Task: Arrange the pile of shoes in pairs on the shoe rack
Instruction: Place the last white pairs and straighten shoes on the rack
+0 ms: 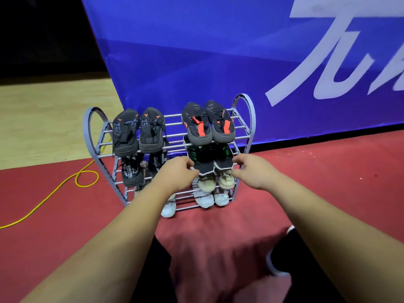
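Head: left hand [177, 171] at shoe [202, 160] (black-green).

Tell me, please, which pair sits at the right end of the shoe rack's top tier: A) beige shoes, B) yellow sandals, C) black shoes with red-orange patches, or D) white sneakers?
C: the black shoes with red-orange patches lie side by side at the right end of the top tier of the shoe rack.
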